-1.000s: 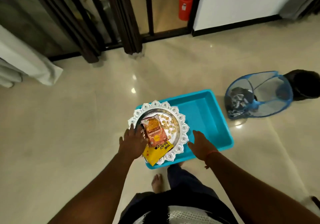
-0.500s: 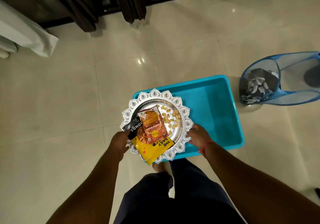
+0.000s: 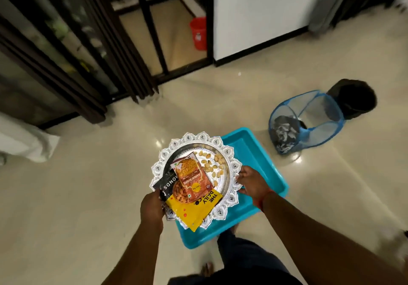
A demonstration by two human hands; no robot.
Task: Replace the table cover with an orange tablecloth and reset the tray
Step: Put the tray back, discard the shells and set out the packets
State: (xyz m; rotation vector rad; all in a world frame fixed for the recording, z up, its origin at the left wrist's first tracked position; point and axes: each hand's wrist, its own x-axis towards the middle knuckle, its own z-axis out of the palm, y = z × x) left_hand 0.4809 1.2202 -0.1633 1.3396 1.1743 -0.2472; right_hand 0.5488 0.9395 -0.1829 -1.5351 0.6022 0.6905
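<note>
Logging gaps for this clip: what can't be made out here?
- Head view, left hand: its grip under the silver tray is hidden by the tray rim.
- Black almond packet: label partly covered by the orange packet.
- Mesh hamper: grey contents too blurred to identify.

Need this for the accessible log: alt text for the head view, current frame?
Seen from above, a person holds an ornate silver tray by its rim, left hand and right hand, above a turquoise bin on the tiled floor. The tray carries three snack packets and loose nuts. A blue mesh hamper with grey cloth stands to the right.
</note>
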